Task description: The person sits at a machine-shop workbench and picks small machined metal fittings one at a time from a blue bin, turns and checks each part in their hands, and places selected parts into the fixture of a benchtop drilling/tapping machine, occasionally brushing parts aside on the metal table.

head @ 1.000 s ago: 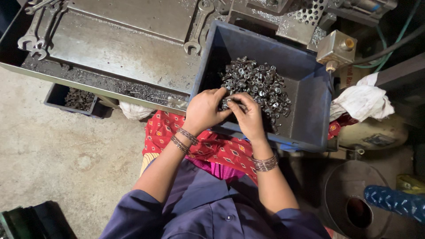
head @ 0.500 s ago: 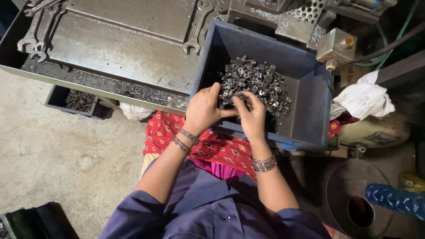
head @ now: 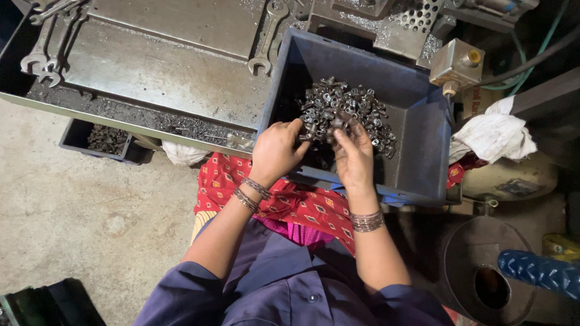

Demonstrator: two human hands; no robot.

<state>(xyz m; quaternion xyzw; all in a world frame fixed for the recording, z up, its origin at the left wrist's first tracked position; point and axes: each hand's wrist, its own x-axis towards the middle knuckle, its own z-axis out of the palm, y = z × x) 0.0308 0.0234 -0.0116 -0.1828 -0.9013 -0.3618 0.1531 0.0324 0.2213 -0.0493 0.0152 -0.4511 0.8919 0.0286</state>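
Metal parts (head: 347,108) heaped just beyond both hands (head: 314,151), touching fingertips.

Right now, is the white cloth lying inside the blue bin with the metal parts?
No, the white cloth lies outside the blue bin, off its far side.

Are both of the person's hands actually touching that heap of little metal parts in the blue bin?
Touching. In the head view the left hand and right hand both have fingertips pressed into the near edge of the metal parts heaped in the blue bin.

no packages, signs or screens.
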